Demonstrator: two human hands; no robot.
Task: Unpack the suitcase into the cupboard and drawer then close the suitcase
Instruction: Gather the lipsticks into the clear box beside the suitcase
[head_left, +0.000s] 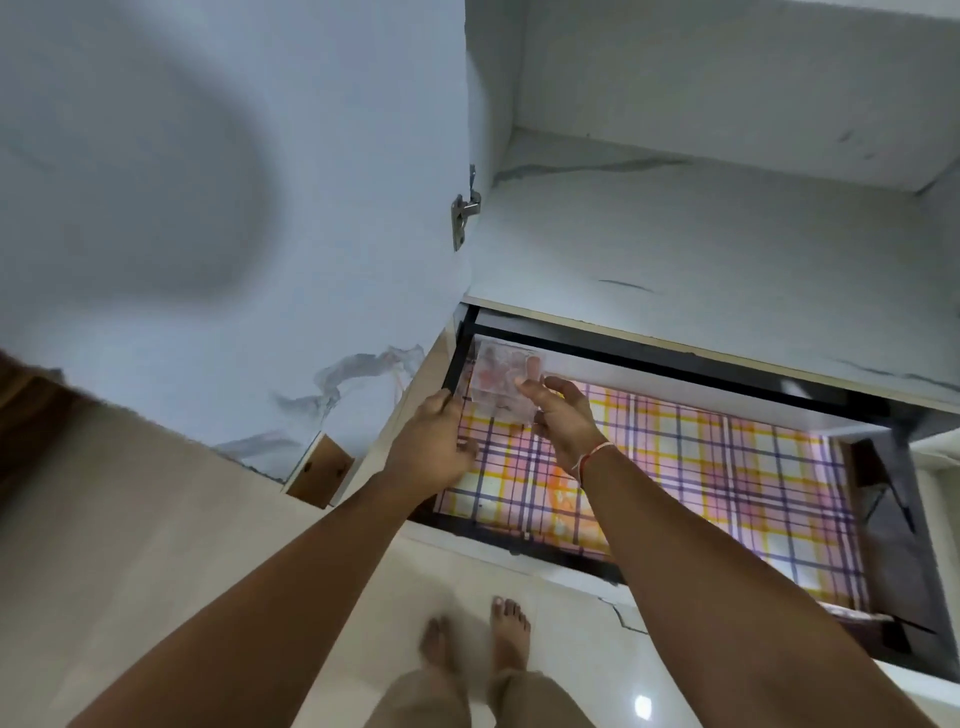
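Note:
The drawer stands pulled out below the cupboard shelf, lined with pink, yellow and purple checked paper. Over its far left corner I hold a small clear plastic box with pinkish contents. My left hand grips the box's left edge. My right hand pinches its right side with thumb and fingers. The cupboard door hangs open at the left. The suitcase is out of view.
The white marble-patterned shelf above the drawer holds nothing visible. A metal hinge sticks out on the door's edge. My bare feet stand on pale glossy floor tiles just in front of the drawer. A wooden panel shows at the far left.

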